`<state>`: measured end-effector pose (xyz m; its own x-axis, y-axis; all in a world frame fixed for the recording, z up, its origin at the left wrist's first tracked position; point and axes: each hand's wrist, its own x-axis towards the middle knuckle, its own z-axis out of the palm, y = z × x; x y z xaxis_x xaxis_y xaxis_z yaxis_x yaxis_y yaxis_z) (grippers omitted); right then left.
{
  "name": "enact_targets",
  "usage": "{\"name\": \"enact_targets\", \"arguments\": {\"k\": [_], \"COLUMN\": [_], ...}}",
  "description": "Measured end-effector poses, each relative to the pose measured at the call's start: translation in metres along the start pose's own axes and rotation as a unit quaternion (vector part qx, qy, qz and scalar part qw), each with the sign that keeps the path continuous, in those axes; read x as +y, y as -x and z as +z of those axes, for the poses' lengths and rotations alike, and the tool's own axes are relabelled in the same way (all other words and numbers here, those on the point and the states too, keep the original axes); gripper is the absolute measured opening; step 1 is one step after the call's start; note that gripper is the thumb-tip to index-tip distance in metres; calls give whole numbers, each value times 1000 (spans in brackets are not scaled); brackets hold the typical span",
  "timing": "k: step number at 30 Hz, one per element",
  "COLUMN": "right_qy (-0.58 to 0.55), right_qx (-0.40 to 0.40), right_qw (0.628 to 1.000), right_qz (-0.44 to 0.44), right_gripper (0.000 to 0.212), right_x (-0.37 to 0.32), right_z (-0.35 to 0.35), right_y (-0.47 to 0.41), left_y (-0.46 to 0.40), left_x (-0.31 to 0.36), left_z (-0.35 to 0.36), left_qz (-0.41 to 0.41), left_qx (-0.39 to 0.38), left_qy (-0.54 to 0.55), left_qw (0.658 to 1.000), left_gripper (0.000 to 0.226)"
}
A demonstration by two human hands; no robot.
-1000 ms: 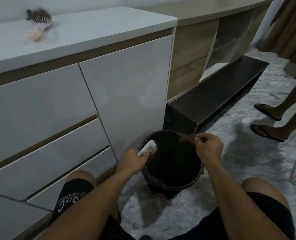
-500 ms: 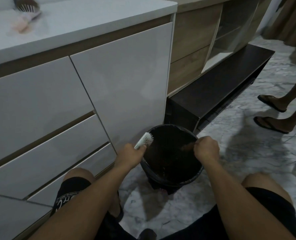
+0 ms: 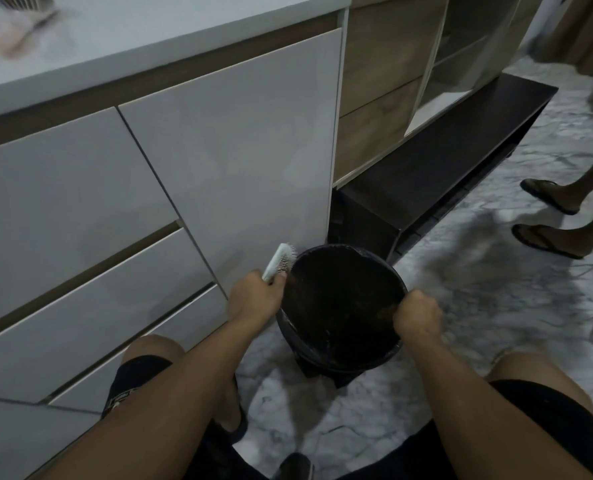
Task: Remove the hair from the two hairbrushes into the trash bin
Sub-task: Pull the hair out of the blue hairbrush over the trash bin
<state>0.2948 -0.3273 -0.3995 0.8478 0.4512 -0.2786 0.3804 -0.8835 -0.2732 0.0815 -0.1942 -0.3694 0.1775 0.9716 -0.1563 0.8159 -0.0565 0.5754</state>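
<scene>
The fingers [image 3: 281, 278] of the left hand [image 3: 255, 296] are curled tight around the handle of a white hairbrush [image 3: 278, 262], which sits just beside the left rim of the black trash bin [image 3: 343, 358], with its bristles facing the bin. The right hand [image 3: 417, 315] is closed in a fist over the right rim of the bin, and a small brown clump of hair [image 3: 385, 309] shows at its fingertips, inside the bin's mouth. The bin stands on the marble floor [image 3: 495, 306], right in front of the white cabinet [image 3: 239, 161] and between the person's knees. The second hairbrush [image 3: 24, 8] lies far above the bin, on the cabinet's white top, and it looks blurry. To the right of the bin, well apart, stand another person's feet in sandals [image 3: 544, 216].
</scene>
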Motion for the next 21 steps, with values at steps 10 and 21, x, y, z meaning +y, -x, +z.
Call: {"name": "enact_targets", "arguments": {"k": [10,21], "right_qy": [-134,-358], "right_qx": [-166,-98], "right_qw": [971,896], "right_qz": [-106,-244], "right_gripper": [69,29], "right_x": [-20,-43], "right_z": [5,-9], "right_y": [13,43], "left_y": [4,15], "left_x": [38,47], "left_z": [9,16], "left_qz": [7,-44], "left_qx": [-175,-271], "left_qy": [108,187], "left_qw": [979,943], "left_gripper": [26,20]}}
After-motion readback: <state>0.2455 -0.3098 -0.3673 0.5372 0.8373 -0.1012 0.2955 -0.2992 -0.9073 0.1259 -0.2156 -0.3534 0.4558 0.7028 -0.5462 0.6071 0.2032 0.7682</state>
